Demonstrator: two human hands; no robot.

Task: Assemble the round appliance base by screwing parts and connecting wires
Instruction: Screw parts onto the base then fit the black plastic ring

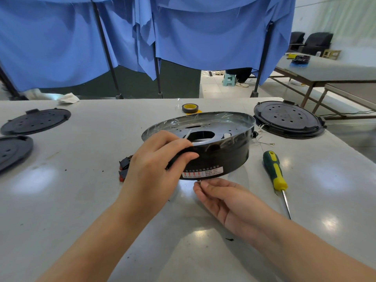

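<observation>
The round black appliance base (227, 153) sits at the table's centre, tilted, with a white label on its near wall and clear film over its rim. My left hand (154, 165) grips the base's near-left rim, fingers over the top and thumb on the wall. Just below the label, my right hand (219, 198) pinches a small metal piece, probably a screw (199, 181), at its fingertips. Thin wires (262, 139) with ring terminals trail from the base's right side. A screwdriver (274, 171) with a green and yellow handle lies to the right.
A black perforated round cover (289, 119) lies at the back right, and two more covers (36, 121) (12, 151) lie at the left. A tape roll (189, 108) stands behind the base. Small black and red switches (124, 167) lie beside my left hand. Blue curtains hang behind.
</observation>
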